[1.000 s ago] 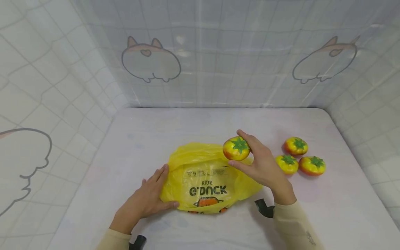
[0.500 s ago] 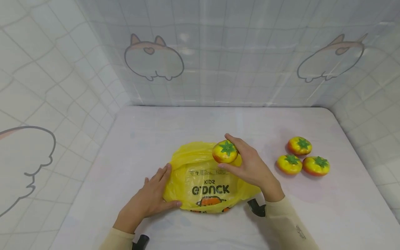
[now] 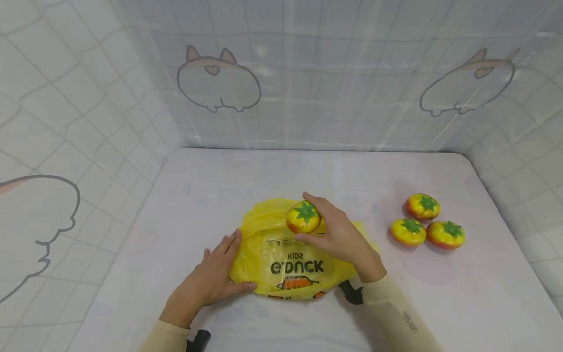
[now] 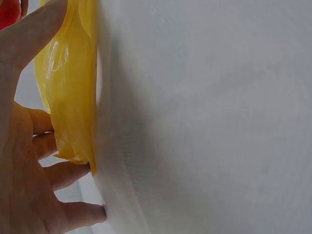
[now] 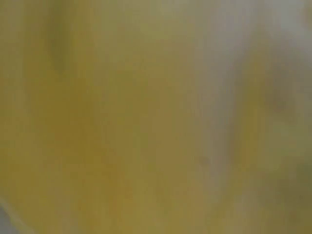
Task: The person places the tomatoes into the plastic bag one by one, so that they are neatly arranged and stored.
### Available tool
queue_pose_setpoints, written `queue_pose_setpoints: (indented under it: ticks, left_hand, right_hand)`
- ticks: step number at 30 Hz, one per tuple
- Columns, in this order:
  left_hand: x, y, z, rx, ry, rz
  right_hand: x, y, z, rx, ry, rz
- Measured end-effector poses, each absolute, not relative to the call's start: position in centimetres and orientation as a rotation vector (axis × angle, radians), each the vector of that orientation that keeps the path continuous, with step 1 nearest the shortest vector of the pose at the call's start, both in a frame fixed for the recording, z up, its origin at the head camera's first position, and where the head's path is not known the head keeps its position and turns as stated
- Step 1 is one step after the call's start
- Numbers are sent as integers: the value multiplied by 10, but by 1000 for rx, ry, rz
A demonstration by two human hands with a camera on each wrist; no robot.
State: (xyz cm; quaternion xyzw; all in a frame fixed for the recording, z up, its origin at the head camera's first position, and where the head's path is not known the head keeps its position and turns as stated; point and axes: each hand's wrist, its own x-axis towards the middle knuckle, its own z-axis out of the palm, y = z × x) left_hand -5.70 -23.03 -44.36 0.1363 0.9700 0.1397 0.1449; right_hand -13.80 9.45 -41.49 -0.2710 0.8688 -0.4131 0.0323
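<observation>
My right hand grips a toy persimmon, yellow shading to red with a green leafy top, between thumb and fingers. It is over the upper part of a yellow plastic bag printed with upside-down lettering and an orange figure. My left hand rests at the bag's left edge with fingers spread, its thumb along the near corner. In the left wrist view its fingertips reach the table beside the crumpled yellow plastic. Blurred yellow plastic fills most of the right wrist view.
Three more toy persimmons, the nearest to the bag being one yellow persimmon, stand grouped on the white table at the right. Tiled-pattern curtains with cartoon animals enclose the table at the back and sides.
My right hand has moved left with the toy persimmon, from the bag's right side to above its upper middle. My left hand stays at the bag's left edge. The view has shifted slightly.
</observation>
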Motion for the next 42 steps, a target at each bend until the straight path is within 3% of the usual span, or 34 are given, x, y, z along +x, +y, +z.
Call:
queue_pose_setpoints:
  ticks: [25, 42]
  left_hand:
    - [-56, -228, -443, 415, 2821, 392]
    - [-56, -229, -439, 396, 2807, 402]
  right_hand:
    - [-134, 50, -438, -948, 2691, -1038]
    - [-126, 25, -443, -765, 2811, -842]
